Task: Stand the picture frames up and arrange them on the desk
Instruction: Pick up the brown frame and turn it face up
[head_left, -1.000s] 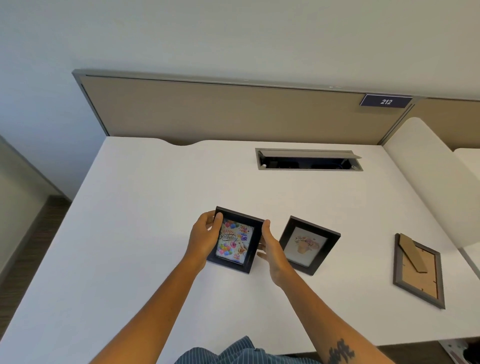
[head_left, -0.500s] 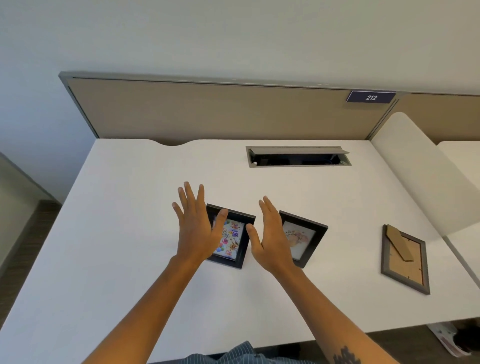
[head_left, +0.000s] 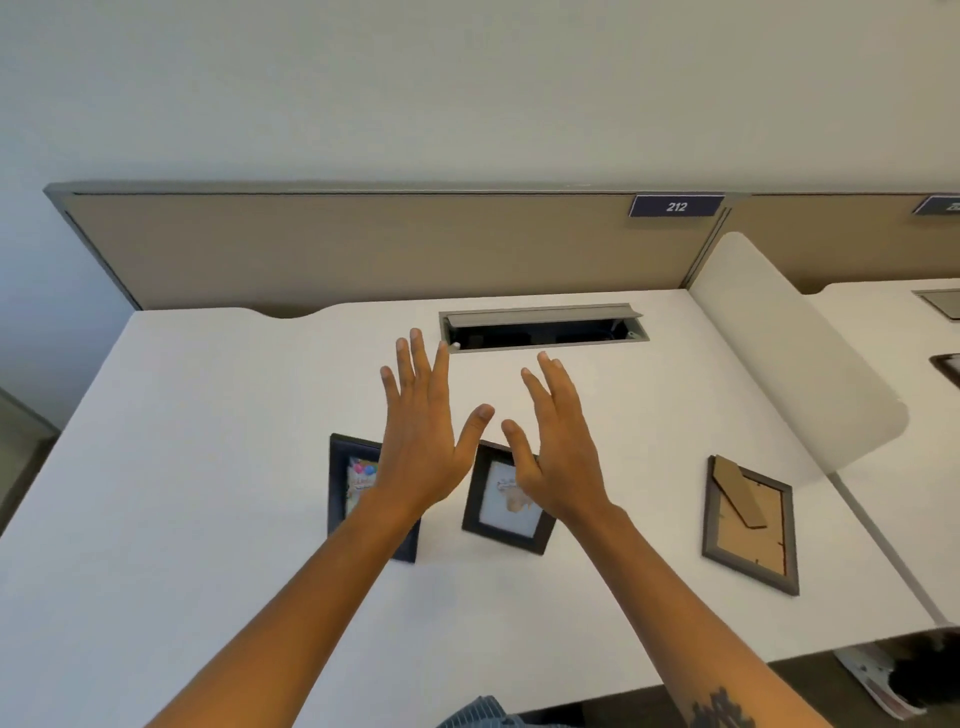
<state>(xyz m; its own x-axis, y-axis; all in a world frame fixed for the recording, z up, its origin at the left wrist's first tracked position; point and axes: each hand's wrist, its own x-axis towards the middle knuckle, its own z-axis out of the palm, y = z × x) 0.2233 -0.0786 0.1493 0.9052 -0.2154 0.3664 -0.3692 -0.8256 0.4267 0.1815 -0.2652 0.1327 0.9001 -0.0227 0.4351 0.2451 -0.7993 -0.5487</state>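
Note:
Three picture frames are on the white desk (head_left: 197, 467). A black frame with a colourful balloon picture (head_left: 349, 488) sits left of centre, partly hidden by my left forearm. A black frame with a pale picture (head_left: 506, 512) is at centre, partly behind my right hand. A grey frame (head_left: 748, 525) lies face down at the right, its brown stand showing. My left hand (head_left: 423, 441) and my right hand (head_left: 558, 447) hover above the two black frames, palms down, fingers spread, holding nothing.
An open cable hatch (head_left: 543, 328) is set in the desk behind my hands. A beige partition (head_left: 363, 249) with a "212" label (head_left: 676, 206) closes the back. A white divider (head_left: 789, 353) bounds the right side; a neighbouring desk (head_left: 904, 415) lies beyond it.
One second ago both hands held the balloon frame by its sides. They let it go, opened flat and rose forward over the desk. The view has tilted and shifted.

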